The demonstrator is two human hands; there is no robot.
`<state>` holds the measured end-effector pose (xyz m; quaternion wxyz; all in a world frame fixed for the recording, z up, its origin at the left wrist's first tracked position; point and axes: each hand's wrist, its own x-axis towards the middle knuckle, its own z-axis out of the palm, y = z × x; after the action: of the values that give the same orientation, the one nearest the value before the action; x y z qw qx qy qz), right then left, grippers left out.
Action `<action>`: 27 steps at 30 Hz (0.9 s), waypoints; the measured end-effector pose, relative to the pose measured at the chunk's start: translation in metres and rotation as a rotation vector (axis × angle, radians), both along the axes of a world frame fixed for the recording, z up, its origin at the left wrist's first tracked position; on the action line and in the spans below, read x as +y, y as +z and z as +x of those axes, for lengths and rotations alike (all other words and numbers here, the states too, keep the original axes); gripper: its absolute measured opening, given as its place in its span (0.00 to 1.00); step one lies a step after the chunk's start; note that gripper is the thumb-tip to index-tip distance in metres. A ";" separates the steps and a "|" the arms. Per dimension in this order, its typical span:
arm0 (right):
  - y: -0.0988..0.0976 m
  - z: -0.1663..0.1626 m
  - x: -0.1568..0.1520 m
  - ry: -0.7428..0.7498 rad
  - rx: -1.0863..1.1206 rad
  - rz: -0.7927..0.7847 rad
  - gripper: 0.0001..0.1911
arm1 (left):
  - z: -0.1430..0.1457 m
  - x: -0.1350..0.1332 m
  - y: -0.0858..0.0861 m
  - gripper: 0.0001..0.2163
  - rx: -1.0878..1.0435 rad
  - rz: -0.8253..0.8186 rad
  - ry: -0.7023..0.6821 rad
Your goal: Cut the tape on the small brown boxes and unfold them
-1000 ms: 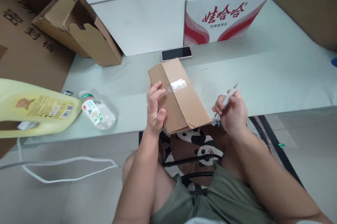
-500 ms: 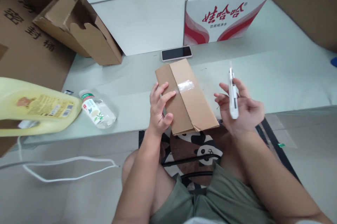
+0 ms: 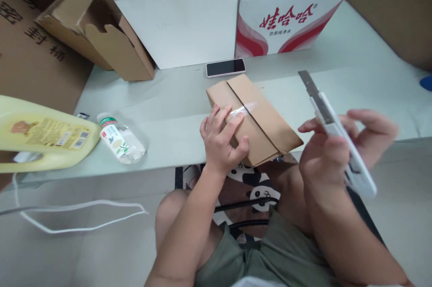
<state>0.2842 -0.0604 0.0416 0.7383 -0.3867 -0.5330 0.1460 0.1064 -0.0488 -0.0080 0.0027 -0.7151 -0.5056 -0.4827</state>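
Head view: phone (image 3: pixel 226 67) behind parcel (image 3: pixel 259 118); bottle (image 3: pixel 121 139) left, white boxes (image 3: pixel 175 21) behind.

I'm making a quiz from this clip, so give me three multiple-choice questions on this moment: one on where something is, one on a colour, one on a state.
1. Where does the phone lie?
A. On the floor
B. On the table, beyond the brown box
C. On the jug

2. What colour is the jug at the left?
A. Yellow
B. Blue
C. Black

3. How is the knife in the right hand?
A. Blade out
B. Blade drawn in
C. Lying on the table

Answers: 1 B, it lies between the brown box and the white boxes. 2 A, its body is pale yellow. 3 A, the grey blade sticks out at the top.
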 end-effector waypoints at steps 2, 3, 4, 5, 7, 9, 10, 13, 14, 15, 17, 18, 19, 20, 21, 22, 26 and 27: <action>0.012 -0.005 -0.009 0.038 -0.309 -0.011 0.09 | 0.007 -0.001 0.000 0.22 0.005 -0.013 0.024; 0.016 -0.007 -0.012 0.065 -0.431 -0.024 0.06 | 0.008 -0.001 0.000 0.22 0.005 -0.009 0.032; 0.018 -0.011 -0.014 0.087 -0.520 -0.027 0.04 | 0.009 -0.001 -0.001 0.23 0.004 0.001 0.035; 0.019 -0.014 -0.014 0.097 -0.580 -0.018 0.03 | 0.008 -0.001 -0.002 0.23 0.003 0.016 0.035; 0.019 -0.019 -0.012 0.088 -0.655 -0.006 0.03 | 0.006 0.000 -0.004 0.22 0.002 0.047 0.018; 0.015 -0.021 -0.009 0.057 -0.717 -0.028 0.04 | 0.002 0.001 -0.006 0.23 0.006 0.056 -0.008; 0.013 -0.022 -0.008 0.035 -0.744 -0.045 0.05 | 0.001 0.001 -0.007 0.23 0.012 0.054 -0.018; 0.007 -0.020 -0.007 -0.037 -0.768 -0.050 0.05 | -0.001 0.001 -0.008 0.25 0.036 0.056 -0.019; 0.006 -0.020 -0.007 -0.050 -0.764 -0.041 0.04 | -0.001 0.001 -0.008 0.25 0.041 0.064 -0.017; 0.005 -0.020 -0.007 -0.060 -0.761 -0.034 0.04 | 0.000 0.001 -0.008 0.25 0.043 0.069 -0.016; 0.003 -0.022 -0.006 -0.084 -0.765 -0.023 0.05 | 0.000 0.001 -0.008 0.25 0.049 0.067 -0.014; 0.003 -0.023 -0.006 -0.100 -0.768 -0.022 0.05 | 0.000 0.001 -0.008 0.25 0.052 0.060 -0.012; 0.003 -0.025 -0.005 -0.118 -0.769 -0.023 0.05 | 0.000 0.001 -0.008 0.25 0.055 0.050 -0.010; 0.003 -0.027 -0.005 -0.134 -0.771 -0.024 0.05 | 0.000 0.001 -0.008 0.25 0.054 0.039 -0.011; 0.003 -0.028 -0.004 -0.148 -0.772 -0.027 0.06 | 0.000 0.000 -0.008 0.25 0.048 0.029 -0.017; 0.003 -0.029 -0.003 -0.160 -0.773 -0.031 0.06 | 0.000 0.000 -0.008 0.25 0.040 0.023 -0.026; 0.002 -0.030 -0.002 -0.160 -0.737 0.018 0.05 | -0.001 0.000 -0.008 0.24 0.026 0.027 -0.045; 0.001 -0.029 -0.002 -0.153 -0.718 0.042 0.05 | -0.002 0.001 -0.008 0.24 0.028 0.036 -0.045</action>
<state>0.2553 -0.0628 0.0427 0.5208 -0.4367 -0.7306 -0.0658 0.1047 -0.0482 -0.0157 0.0120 -0.7328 -0.4806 -0.4816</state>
